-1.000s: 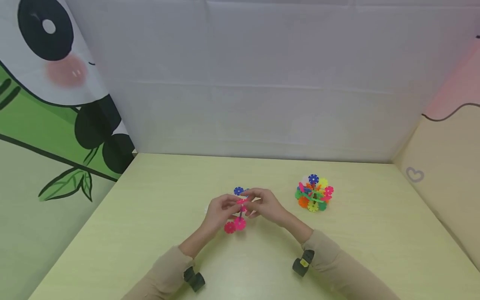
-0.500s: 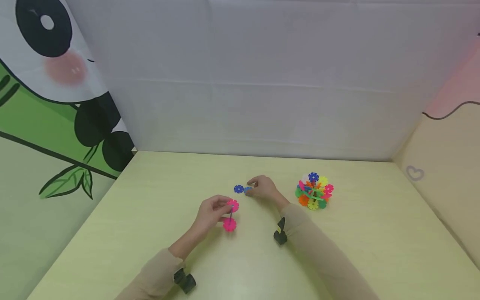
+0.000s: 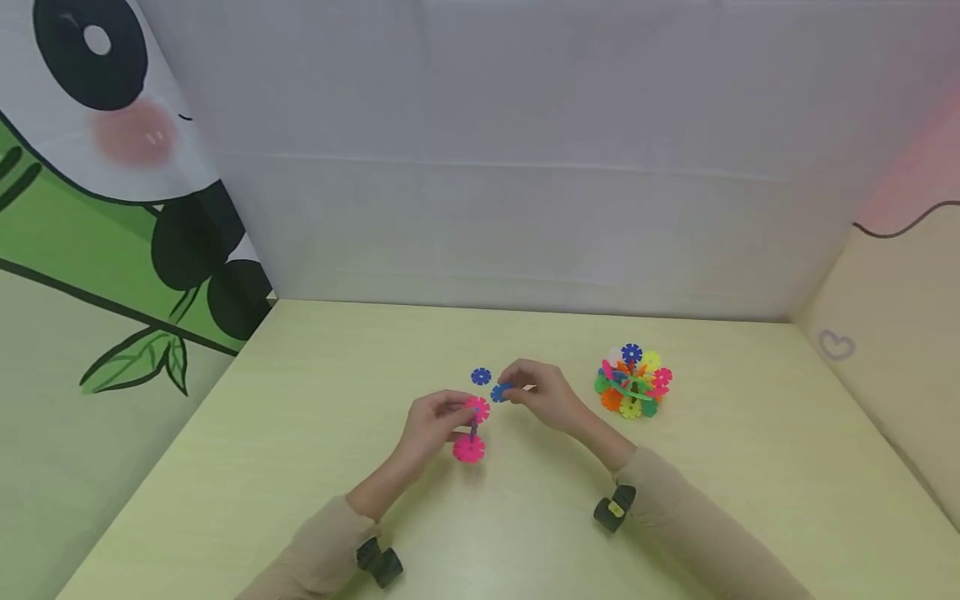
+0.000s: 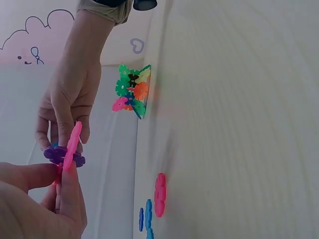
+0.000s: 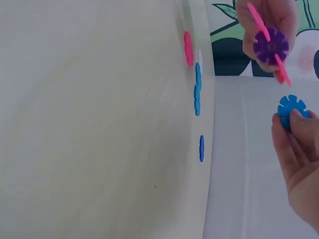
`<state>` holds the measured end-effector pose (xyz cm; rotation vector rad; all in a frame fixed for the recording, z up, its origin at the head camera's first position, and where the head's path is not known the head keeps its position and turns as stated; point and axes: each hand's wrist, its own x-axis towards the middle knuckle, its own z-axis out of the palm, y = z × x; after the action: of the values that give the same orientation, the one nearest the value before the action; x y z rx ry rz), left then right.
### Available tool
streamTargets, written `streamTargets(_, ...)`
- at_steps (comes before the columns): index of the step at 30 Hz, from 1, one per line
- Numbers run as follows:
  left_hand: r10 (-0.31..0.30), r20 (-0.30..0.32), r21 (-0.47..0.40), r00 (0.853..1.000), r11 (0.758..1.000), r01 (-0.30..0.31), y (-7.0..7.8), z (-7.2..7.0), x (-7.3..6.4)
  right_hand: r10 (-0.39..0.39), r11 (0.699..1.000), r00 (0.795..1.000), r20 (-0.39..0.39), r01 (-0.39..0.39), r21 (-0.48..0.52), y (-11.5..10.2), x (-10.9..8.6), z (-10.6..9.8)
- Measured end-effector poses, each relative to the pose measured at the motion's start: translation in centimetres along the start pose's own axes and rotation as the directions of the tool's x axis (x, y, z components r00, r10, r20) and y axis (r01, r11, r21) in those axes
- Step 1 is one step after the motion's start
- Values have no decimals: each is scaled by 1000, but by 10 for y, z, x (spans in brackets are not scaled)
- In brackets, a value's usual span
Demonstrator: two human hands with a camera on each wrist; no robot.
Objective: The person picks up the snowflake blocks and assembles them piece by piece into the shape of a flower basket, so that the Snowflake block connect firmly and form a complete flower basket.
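My left hand point(image 3: 433, 429) pinches a pink notched plastic disc point(image 3: 477, 409) slotted into a purple disc point(image 5: 270, 46). The purple one appears edge-on in the head view, with more pink point(image 3: 468, 449) below it. Close by on the right, my right hand point(image 3: 546, 393) pinches a blue notched disc point(image 3: 500, 392) between thumb and fingers. A gap separates that blue disc from the purple one in the right wrist view. In the left wrist view, my fingers cover part of the pink and purple pieces, and the right hand point(image 4: 72, 94) hangs just beyond them.
A dark blue disc point(image 3: 481, 377) lies on the table point(image 3: 300, 400) behind the hands. Light blue discs point(image 5: 197, 89) and pink discs point(image 5: 188, 48) lie flat nearby. Farther right stands a colourful cluster of joined discs point(image 3: 633, 382). A grey-white back wall point(image 3: 487, 233) borders the table.
My right hand has left the pink pieces, reached back to the blue discs and come nearer again with a blue disc pinched. The left hand has kept its hold, shifting slightly.
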<state>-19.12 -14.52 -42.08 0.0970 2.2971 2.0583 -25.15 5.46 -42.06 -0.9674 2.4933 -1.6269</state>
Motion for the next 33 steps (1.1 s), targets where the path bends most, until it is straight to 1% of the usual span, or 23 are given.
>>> streamTargets(3,-5,-5,-15,1000,1000,5,-1,5,1,-38,998,999,-25,39,39,-5,-11,1)
streamTargets(6,0,-3,-23,1000,1000,-1,0,7,1,-58,997,997,-47,61,56,-6,-15,4)
streamTargets(9,-8,6,-33,1000,999,8,1,9,0,-102,992,993,-52,105,64,-7,-17,6)
streamTargets(13,-37,-2,-49,999,998,37,1,10,0,-168,982,984,-58,172,75,-8,-20,7)
streamTargets(16,-64,-22,-60,998,996,63,1,10,-1,-202,974,977,-71,208,87,-5,-20,9)
streamTargets(18,-79,-28,-59,996,995,78,-1,10,-3,-239,965,968,-74,245,90,-3,-21,12)
streamTargets(21,-85,-40,-45,996,996,83,-2,10,-8,-311,945,948,-65,316,87,0,-22,17)
streamTargets(23,-63,-33,-32,997,998,62,-2,9,-8,-354,932,933,-59,357,61,0,-21,17)
streamTargets(24,-39,-31,-15,999,999,39,-1,9,-7,-362,930,930,-55,365,51,-1,-20,16)
streamTargets(25,-16,-29,-4,999,1000,16,0,8,-5,-362,930,931,-45,364,47,-2,-17,15)
streamTargets(26,3,-28,10,1000,1000,-3,1,7,-3,-347,937,938,-31,348,42,-3,-14,13)
streamTargets(27,19,-27,27,999,999,-19,2,6,0,-321,946,947,-13,321,39,-4,-10,11)
streamTargets(29,32,-38,60,999,998,-30,4,2,7,-235,971,972,25,234,51,-4,-1,7)
streamTargets(31,10,-76,74,997,997,-4,5,-4,12,-137,990,988,63,134,50,-1,9,5)
streamTargets(33,-26,-118,89,993,995,37,5,-12,14,-41,999,995,88,40,10,5,19,6)
